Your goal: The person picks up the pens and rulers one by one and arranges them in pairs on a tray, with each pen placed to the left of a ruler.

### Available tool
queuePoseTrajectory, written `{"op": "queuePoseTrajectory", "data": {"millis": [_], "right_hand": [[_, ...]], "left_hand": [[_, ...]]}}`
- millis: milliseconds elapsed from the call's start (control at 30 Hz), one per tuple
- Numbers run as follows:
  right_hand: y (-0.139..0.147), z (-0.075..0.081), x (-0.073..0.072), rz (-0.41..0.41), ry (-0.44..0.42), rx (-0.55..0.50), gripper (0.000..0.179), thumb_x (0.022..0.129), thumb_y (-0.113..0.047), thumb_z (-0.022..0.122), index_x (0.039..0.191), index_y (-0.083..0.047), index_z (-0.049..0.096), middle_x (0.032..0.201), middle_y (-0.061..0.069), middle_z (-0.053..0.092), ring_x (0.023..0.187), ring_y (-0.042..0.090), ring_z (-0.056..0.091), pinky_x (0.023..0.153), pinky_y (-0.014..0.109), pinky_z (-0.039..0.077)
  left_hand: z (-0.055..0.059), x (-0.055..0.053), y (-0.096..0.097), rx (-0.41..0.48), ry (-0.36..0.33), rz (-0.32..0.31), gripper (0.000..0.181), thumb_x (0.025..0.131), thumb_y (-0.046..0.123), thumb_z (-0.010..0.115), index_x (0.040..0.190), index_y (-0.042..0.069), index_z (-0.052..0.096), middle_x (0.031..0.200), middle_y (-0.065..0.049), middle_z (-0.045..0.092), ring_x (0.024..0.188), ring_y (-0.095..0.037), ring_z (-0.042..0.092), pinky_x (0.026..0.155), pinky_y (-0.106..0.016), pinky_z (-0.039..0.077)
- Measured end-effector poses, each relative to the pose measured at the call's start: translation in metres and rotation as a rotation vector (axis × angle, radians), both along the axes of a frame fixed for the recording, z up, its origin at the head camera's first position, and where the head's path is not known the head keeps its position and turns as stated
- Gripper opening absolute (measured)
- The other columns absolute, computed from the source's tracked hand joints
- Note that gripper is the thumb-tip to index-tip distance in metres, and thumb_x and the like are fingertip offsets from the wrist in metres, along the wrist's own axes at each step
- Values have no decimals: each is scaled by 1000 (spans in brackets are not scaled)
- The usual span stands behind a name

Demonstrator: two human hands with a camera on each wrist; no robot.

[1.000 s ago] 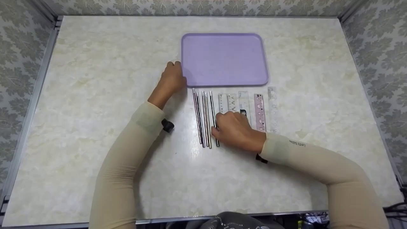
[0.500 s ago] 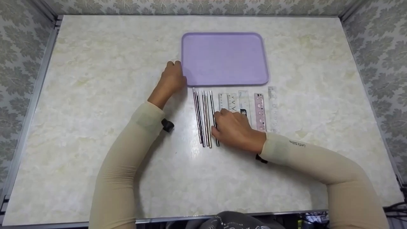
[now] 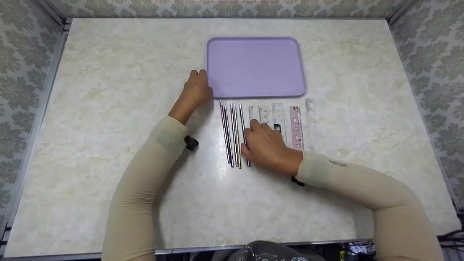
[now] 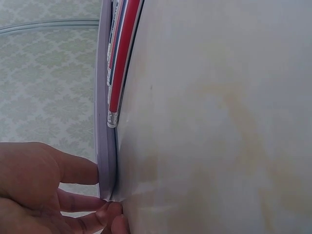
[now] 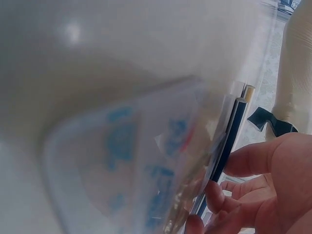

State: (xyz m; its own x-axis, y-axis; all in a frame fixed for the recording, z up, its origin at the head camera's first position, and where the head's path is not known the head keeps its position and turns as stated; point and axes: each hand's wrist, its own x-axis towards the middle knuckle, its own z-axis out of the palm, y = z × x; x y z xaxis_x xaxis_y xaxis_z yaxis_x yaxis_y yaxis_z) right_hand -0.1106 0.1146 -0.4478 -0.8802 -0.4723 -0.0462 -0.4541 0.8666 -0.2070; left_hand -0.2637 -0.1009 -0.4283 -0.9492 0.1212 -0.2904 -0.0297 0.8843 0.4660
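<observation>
A shallow purple tray lies at the table's back. My left hand grips its near left corner; in the left wrist view the thumb lies against the rim and the fingertips meet the corner. Several long pencils lie side by side below the tray. My right hand is over the rightmost dark pencil, which it holds between thumb and fingers. Its fingers partly cover clear rulers. A ruler with blue print looms close and blurred in the right wrist view.
A pink ruler and another clear ruler lie right of my right hand. The pale marbled table is bounded by patterned walls at the back and sides. Cables hang beyond the right edge.
The fingers of my right hand have stretched forward a little over the clear rulers, while its thumb stays beside the rightmost pencil. My left hand and the tray have stayed in place.
</observation>
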Motion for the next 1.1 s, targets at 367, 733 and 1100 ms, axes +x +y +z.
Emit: {"op": "queuePoseTrajectory", "data": {"millis": [367,733,1100], "right_hand": [[-1,-1,0,-11,-16,4,27,92,-29,61,83,-3,64,101,11,53,76,27,52,52,41,48],[-2,0,-2,-41,-54,-18,28,89,-22,59,65,-8,56,93,11,55,71,27,54,52,43,48],[3,5,-7,-61,-50,-107,29,85,-17,56,56,-13,51,84,7,53,63,24,51,47,39,43]], "left_hand": [[-3,-1,0,-4,7,2,54,98,9,46,147,-12,36,142,-30,40,122,-42,53,106,-52,44],[-1,-1,1,-11,-6,10,53,99,10,45,147,-11,35,141,-29,40,120,-42,54,104,-52,45],[-3,1,-1,5,22,-1,51,99,9,46,145,-11,37,139,-30,41,115,-42,56,100,-53,47]]}}
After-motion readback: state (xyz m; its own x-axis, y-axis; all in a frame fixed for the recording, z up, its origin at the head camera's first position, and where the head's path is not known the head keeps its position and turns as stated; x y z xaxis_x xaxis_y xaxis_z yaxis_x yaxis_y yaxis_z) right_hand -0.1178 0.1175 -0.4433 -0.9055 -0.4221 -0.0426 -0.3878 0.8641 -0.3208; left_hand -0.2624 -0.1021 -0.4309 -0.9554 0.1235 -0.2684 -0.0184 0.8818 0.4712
